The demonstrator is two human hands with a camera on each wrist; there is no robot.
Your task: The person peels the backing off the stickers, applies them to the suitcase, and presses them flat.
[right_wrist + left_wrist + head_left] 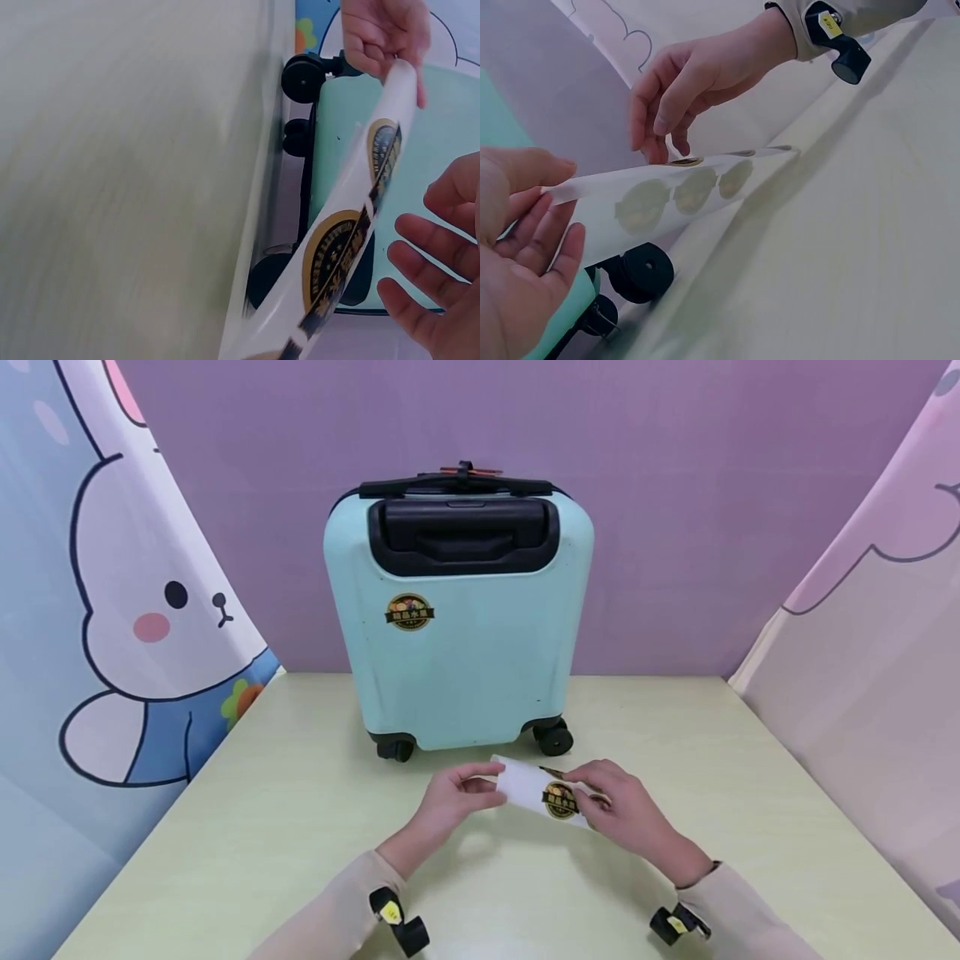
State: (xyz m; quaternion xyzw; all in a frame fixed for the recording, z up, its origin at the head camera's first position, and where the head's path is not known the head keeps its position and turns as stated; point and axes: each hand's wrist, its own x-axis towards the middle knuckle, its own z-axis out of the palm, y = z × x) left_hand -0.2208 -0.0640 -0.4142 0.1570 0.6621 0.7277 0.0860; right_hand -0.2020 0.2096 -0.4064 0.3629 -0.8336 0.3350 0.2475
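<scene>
A curved white sheet of round black-and-gold stickers is held above the table in front of the suitcase. My left hand pinches its left end between thumb and fingers. Over the sheet's right part is my right hand, its fingers loosely bent and spread. In the right wrist view, the right fingers are apart from the sheet; in the left wrist view, a fingertip comes close to a sticker, and I cannot tell if it touches. One matching sticker sits on the upper left of the upright mint suitcase.
The suitcase stands on black wheels towards the back of the pale table, its black handle pushed down. A purple backdrop hangs behind, with printed cloth on both sides. Each sleeve carries a small black wrist camera.
</scene>
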